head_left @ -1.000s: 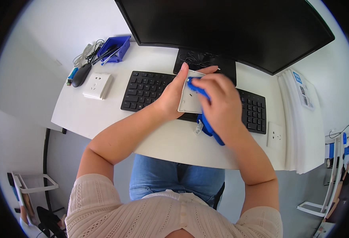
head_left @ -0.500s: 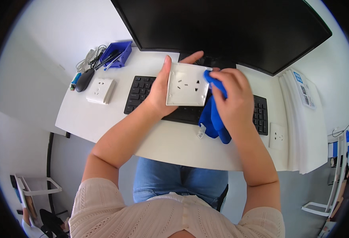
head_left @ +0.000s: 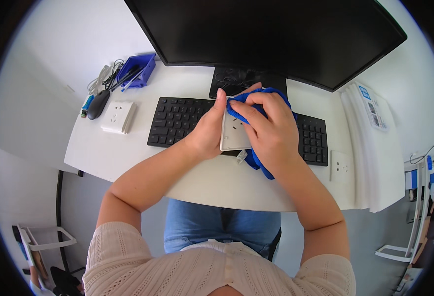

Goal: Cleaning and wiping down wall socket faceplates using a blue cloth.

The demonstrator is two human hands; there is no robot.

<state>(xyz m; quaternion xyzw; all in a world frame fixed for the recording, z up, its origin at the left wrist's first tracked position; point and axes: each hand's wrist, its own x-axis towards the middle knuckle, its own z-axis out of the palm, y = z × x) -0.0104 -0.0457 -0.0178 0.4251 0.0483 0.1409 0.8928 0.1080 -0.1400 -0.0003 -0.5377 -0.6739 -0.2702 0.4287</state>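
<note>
My left hand (head_left: 206, 132) holds a white wall socket plate (head_left: 232, 137) upright by its left edge, above the black keyboard (head_left: 177, 121). My right hand (head_left: 271, 130) presses a blue cloth (head_left: 256, 98) against the plate's face, fingers spread over it. The cloth's tail hangs below my right palm, with a small white tag showing. Most of the plate is hidden behind my right hand and the cloth.
A second white socket plate (head_left: 119, 117) lies left of the keyboard, a third (head_left: 341, 166) right of it. A black mouse (head_left: 97, 104), cables and a blue bin (head_left: 137, 70) sit at the back left. A black monitor (head_left: 276, 34) stands behind. A white paper stack (head_left: 375, 148) fills the desk's right end.
The plate has turned from face-up toward edge-on in my left hand. My right hand with the cloth has slid from the plate's right side up across its face.
</note>
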